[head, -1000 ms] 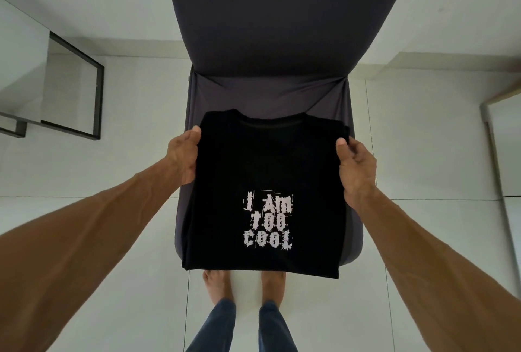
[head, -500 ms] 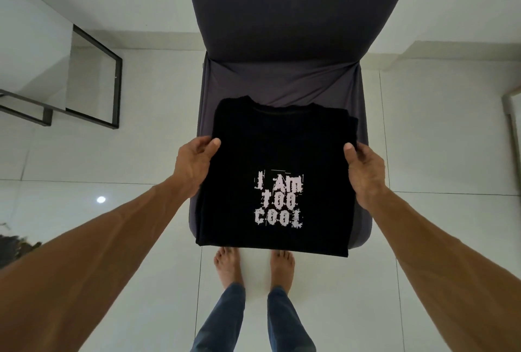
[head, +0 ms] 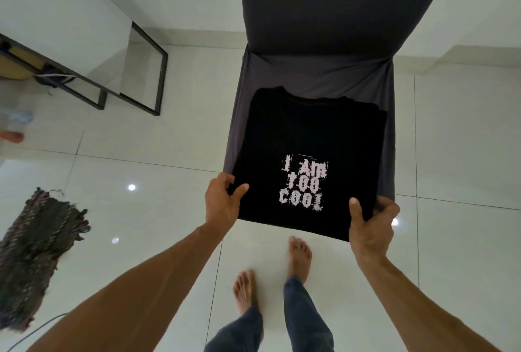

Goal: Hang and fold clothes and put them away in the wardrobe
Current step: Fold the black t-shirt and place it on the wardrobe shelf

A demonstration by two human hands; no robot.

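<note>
With left grip (head: 225,202) and right grip (head: 372,224) each pinching 1 near corner of the folded black T-shirt (head: 310,131), lift it level off the chair seat (head: 318,80), keeping folds intact.

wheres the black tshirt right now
In the head view, the folded black t-shirt sits on the grey chair seat, right of centre, with the left hand and right hand gripping its two near corners.
</note>
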